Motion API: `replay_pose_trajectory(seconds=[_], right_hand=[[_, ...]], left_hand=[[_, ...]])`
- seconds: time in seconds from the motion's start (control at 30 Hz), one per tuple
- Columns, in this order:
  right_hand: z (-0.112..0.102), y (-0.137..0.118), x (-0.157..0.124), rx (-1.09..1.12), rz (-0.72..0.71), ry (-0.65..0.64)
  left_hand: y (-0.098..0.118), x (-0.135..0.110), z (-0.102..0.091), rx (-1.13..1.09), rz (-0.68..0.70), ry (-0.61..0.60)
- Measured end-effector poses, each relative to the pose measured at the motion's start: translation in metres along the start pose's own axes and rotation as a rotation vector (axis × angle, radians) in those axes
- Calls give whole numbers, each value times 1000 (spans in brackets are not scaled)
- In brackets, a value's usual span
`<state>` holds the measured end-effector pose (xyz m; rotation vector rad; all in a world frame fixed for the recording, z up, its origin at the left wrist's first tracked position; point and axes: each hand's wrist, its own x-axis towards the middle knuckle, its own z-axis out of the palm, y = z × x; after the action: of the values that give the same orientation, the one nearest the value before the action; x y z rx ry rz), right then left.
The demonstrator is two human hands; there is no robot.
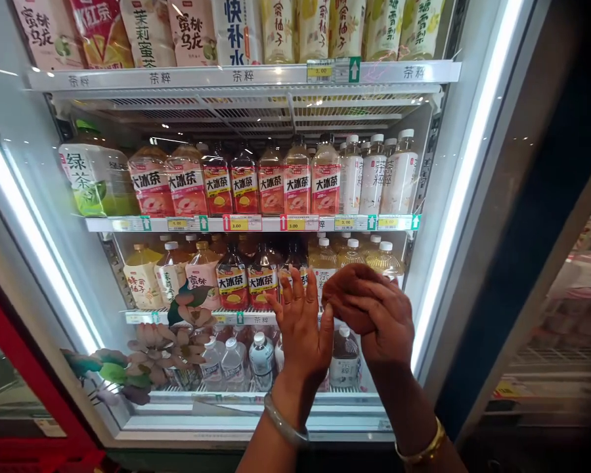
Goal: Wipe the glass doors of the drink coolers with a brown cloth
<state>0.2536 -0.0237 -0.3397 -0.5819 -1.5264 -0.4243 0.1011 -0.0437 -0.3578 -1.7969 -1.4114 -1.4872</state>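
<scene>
left hand (303,328): grip wide, flat before the lower shelf (256,320) front edge | right hand (374,315): grip curled, nothing held | bottles (263,279): judged heavy, slippery; best taken at the waist

a shop: drinks fridge (256,75) stocked with bottled tea (295,180), price tags (293,223).
</scene>
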Motion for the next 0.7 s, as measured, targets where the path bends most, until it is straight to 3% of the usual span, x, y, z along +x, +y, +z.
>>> replay_pose_trajectory(seconds=[0.13, 0.27, 0.4, 0.6, 0.7], right_hand=[[1, -4, 1, -40, 135, 32], [8, -19, 1, 30, 82, -67], [-2, -13, 2, 67, 51, -93], [-13, 5, 0, -13, 173, 87], [-7, -2, -4, -19, 163, 22]], left_hand=[[2, 1, 2, -10, -6, 2], [2, 1, 5, -42, -2, 21], [10, -1, 9, -45, 2, -3], [23, -6, 13, -30, 21, -37], [21, -6, 10, -65, 42, -60]])
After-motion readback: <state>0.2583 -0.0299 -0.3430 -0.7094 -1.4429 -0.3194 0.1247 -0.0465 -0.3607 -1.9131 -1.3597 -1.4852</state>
